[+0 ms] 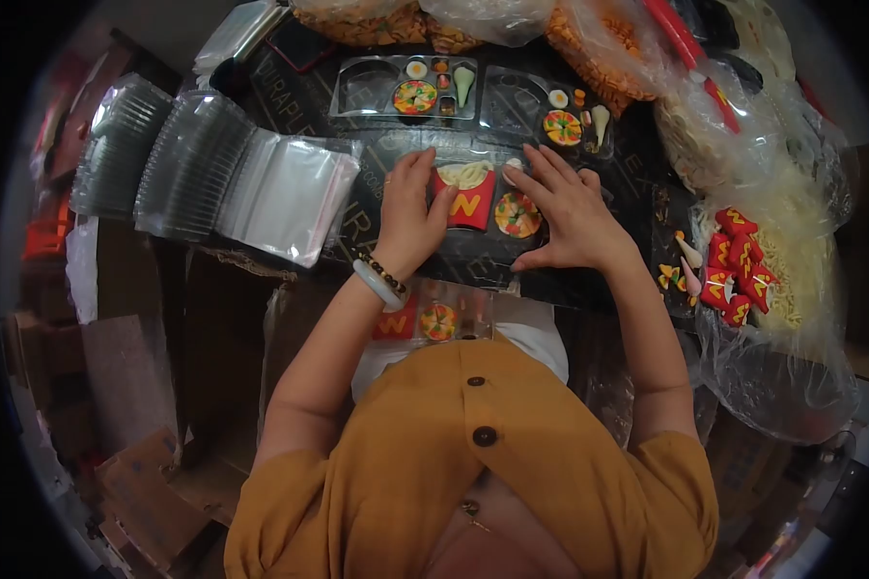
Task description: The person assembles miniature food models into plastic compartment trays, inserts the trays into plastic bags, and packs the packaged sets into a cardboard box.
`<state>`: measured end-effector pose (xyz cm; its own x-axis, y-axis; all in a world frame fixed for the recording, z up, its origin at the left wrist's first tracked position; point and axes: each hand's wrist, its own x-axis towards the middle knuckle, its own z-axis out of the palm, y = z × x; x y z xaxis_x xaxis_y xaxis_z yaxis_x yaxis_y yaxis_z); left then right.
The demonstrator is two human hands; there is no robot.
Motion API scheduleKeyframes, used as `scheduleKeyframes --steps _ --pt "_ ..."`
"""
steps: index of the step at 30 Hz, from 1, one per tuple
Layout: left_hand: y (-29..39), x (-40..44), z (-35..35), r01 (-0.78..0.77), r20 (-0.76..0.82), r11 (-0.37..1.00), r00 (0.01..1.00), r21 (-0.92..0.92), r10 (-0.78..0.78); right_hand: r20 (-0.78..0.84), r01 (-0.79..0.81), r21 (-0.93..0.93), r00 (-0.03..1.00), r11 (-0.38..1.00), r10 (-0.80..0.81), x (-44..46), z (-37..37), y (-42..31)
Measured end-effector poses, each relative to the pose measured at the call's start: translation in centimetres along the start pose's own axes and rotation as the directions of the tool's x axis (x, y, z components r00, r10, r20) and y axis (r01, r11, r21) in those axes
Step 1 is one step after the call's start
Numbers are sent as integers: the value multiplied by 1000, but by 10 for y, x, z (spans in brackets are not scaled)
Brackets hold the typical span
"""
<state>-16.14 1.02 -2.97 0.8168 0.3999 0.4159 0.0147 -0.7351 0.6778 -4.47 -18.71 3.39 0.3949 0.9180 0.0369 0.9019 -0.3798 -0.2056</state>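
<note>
A clear plastic tray (pixel 466 243) lies on the black work surface before me, holding a red toy fries box (pixel 466 210) with a yellow letter and a small round toy pizza (pixel 518 214). My left hand (pixel 416 207) rests at its left side, fingers stretched, thumb by the fries box. Over the right part spreads my right hand (pixel 572 210), fingers apart, beside the pizza; it hides what lies beneath. Behind are two more clear trays, a left one (pixel 367 108) and a right one (pixel 512 121), each with a pizza, a fried egg and other small toy foods.
Stacked clear trays (pixel 116 145) and clear plastic bags (pixel 285 193) stand at the left. A phone (pixel 301 46) lies behind. Bags of small pieces (pixel 599 63) line the back. Red fries boxes (pixel 741 256) lie on plastic at the right. Another filled tray (pixel 468 299) is at my lap.
</note>
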Motion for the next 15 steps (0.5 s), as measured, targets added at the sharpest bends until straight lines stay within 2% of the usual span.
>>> scheduleKeyframes --steps 2,4,6,9,12,15 --pt "-4 -2 4 30 -8 1000 1000 5 -30 99 -13 -11 995 1000 14 5 2 6" --pt "-3 -3 4 64 -12 998 998 9 -64 104 -6 -1 995 1000 7 7 2 12" --pt "3 -2 2 175 36 984 984 -45 -173 106 -2 9 994 1000 1 8 2 14" --pt "5 5 1 225 49 974 973 33 -226 111 8 27 994 1000 -11 8 3 14" --pt "11 13 -4 272 32 962 962 -2 -272 102 28 -26 994 999 -25 10 0 12" --pt "13 18 -2 229 16 973 973 8 -229 98 45 -4 994 999 -45 11 -7 17"
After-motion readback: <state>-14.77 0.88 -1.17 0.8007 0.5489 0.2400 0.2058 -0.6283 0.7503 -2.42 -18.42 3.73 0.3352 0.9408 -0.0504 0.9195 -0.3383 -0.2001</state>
